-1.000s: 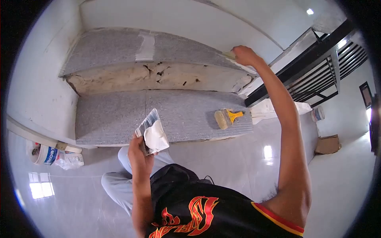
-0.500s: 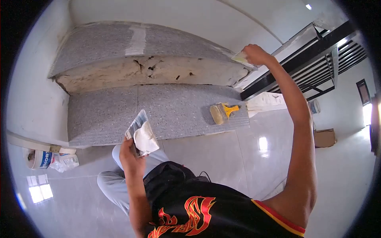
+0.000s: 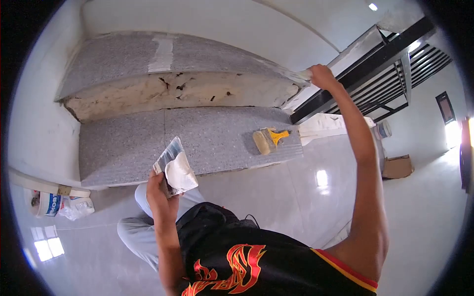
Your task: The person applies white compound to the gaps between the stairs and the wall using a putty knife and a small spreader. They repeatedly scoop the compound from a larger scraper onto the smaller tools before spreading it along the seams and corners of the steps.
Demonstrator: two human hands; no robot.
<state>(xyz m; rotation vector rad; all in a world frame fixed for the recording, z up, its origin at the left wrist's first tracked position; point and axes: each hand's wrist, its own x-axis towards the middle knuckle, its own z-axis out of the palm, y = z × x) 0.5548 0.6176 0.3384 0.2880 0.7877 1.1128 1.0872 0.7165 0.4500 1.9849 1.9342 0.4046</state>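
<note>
My left hand grips a flat, broad-bladed scraper in front of the lower step. A thick lump of white putty lies on its blade. Far out to the right, my right hand is closed on a second, pale scraper. Its blade is at the right end of the upper speckled grey step, by the wall; whether it touches cannot be made out. A white putty strip crosses that step farther left.
A wide brush with a yellow handle lies on the lower step. The riser has dark holes. A black metal railing runs along the right. A bucket and plastic bag stand at left; cardboard lies right.
My right hand has turned slightly, and its scraper now shows more edge-on at the step's end. The view has shifted a little. My left hand holds the putty-loaded scraper much as before.
</note>
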